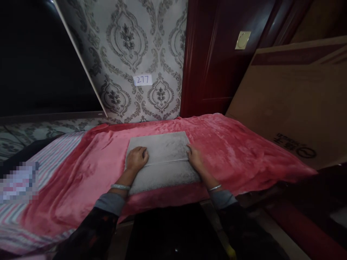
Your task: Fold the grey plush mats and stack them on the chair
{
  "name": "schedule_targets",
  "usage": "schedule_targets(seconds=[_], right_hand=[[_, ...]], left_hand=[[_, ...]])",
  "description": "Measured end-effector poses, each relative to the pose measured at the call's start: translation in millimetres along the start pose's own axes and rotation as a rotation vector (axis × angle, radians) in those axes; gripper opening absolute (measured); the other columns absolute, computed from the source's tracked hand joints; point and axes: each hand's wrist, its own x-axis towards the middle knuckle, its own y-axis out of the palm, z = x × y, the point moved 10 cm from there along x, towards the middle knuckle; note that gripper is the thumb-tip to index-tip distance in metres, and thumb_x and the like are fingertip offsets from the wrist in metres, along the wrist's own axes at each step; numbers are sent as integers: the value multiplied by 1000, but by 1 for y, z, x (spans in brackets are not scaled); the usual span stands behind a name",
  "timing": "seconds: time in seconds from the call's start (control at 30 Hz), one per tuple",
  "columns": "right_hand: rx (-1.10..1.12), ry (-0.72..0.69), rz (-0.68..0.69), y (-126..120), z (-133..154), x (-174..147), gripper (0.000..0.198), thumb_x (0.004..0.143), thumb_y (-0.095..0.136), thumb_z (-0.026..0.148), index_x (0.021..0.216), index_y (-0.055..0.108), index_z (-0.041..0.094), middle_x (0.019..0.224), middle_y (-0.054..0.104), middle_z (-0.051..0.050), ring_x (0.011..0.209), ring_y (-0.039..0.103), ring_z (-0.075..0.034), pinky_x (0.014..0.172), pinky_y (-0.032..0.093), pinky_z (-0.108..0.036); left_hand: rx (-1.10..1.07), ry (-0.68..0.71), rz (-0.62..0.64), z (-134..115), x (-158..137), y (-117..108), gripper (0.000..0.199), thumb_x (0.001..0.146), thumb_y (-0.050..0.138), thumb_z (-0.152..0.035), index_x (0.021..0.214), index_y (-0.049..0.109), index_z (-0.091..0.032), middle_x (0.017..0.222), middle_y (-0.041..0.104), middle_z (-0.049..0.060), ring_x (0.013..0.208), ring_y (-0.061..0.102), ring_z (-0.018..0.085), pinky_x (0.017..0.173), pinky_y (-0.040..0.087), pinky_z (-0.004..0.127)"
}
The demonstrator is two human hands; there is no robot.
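Note:
A flat grey rectangular piece with a mottled, fabric-like surface (165, 148) lies on the pink-red blanket (222, 151). A straight fold or seam crosses it from side to side near the middle. My left hand (137, 157) rests on its left part with the fingers curled in and closed. At the opposite edge, my right hand (194, 157) holds the side close to the seam, its fingers bent around the border. What lies beneath the grey piece is hidden.
Striped cloth (58, 155) shows under the blanket at left. A large dark screen (46, 61) stands at the back left, before patterned wallpaper bearing a paper marked 277 (142, 79). A big cardboard box (292, 104) leans at right beside a dark red door (211, 54).

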Motion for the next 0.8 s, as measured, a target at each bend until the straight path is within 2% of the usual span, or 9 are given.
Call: schedule_targets(seconds=[0.23,0.47,0.63,0.8], right_hand=[[123,7,-34,1,-6,3,49,92,41,15,138,57,14,136,63,-12,124,59,-21,106,45,-32],[391,-3,-195,11,-28,11,48,84,45,18,129,63,15,126,68,-12,118,62,-23,103,48,-38],[426,-21,-237,14,-33,13,51,80,46,19,128,62,17,122,69,-10,115,62,-23,103,47,-40],[431,-56,-287,11,-29,8,51,81,44,22,129,61,16,120,69,-12,107,64,-24,98,51,-41]], left_hand=[[-13,16,-18,-2,-3,-4,32,89,46,-32,101,73,-18,100,75,10,96,68,24,86,51,35],[-23,72,-105,-5,-6,-12,23,88,51,-28,93,71,-20,92,73,9,90,67,23,82,50,34],[25,97,-117,-8,-7,-12,21,88,50,-27,84,69,-20,84,71,9,83,65,23,77,48,34],[12,131,-111,-12,-7,-12,21,88,50,-24,90,70,-19,92,72,10,89,65,24,81,49,37]])
